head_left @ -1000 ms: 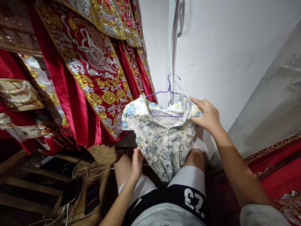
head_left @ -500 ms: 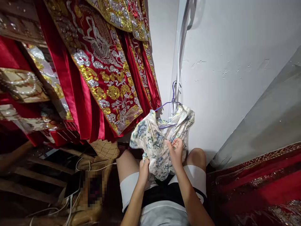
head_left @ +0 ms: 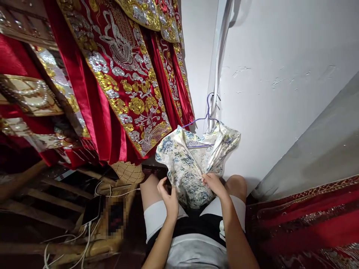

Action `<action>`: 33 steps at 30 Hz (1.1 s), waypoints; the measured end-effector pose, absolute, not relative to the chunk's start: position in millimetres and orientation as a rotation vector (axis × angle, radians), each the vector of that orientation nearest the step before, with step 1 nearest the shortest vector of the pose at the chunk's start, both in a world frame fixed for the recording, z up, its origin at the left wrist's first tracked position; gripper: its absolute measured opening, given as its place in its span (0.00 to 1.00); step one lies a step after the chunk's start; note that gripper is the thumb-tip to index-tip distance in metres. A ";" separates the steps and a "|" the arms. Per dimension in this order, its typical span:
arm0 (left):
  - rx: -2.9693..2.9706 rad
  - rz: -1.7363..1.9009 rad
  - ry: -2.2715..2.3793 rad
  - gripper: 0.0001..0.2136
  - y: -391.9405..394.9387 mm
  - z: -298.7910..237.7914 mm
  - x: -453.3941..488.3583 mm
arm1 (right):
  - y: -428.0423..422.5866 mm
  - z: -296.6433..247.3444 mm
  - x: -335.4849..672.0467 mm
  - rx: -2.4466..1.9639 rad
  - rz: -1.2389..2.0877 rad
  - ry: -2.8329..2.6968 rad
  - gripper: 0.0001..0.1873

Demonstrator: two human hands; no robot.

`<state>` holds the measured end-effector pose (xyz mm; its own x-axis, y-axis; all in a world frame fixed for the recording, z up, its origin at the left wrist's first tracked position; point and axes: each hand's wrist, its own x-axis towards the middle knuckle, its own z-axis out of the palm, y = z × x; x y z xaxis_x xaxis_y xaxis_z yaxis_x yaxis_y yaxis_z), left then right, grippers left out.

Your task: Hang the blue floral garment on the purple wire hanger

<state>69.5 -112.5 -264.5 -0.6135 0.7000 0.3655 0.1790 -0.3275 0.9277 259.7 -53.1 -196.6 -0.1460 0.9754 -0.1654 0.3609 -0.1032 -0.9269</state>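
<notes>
A white garment with a blue and green floral print (head_left: pixel 190 164) hangs on a thin purple wire hanger (head_left: pixel 206 117) in front of my knees. My right hand (head_left: pixel 213 184) pinches the front edge of the garment low down. Just off the cloth's lower left edge, my left hand (head_left: pixel 168 196) has its fingers loosely spread, holding nothing.
Red robes with gold and silver embroidery (head_left: pixel 123 74) hang close on the left. A white wall (head_left: pixel 280 74) stands right behind the garment. More red embroidered cloth (head_left: pixel 308 220) lies at the right. Below left are a wooden stool (head_left: pixel 106 239), white cables and a woven item (head_left: pixel 127 172).
My right hand came down from the garment's shoulder to its front edge. My left hand let go of the lower cloth and opened. The view drifted slightly.
</notes>
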 end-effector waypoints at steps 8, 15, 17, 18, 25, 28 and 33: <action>1.637 1.547 1.258 0.08 -89.4 -239.4 124.8 | -62.2 -184.6 262.3 -1.321 1.402 -1.559 0.23; 1.564 1.715 1.258 0.05 -89.1 -234.6 129.3 | -71.3 -182.5 258.3 -1.147 1.439 -1.571 0.20; 1.524 1.714 1.273 0.05 -91.1 -237.6 127.7 | -73.4 -180.3 254.7 -1.130 1.466 -1.601 0.19; 1.527 1.690 1.269 0.05 -92.1 -238.6 126.9 | -74.1 -178.5 253.5 -1.122 1.478 -1.613 0.19; 1.542 1.654 1.291 0.08 -100.0 -237.0 124.0 | -76.5 -167.9 256.1 -1.091 1.589 -1.600 0.15; 1.565 1.649 1.299 0.09 -101.9 -236.0 123.3 | -79.6 -168.2 257.8 -1.071 1.572 -1.533 0.14; 1.718 1.568 1.319 0.10 -102.7 -234.2 121.2 | -72.3 -150.5 255.8 -1.078 1.383 -1.342 0.16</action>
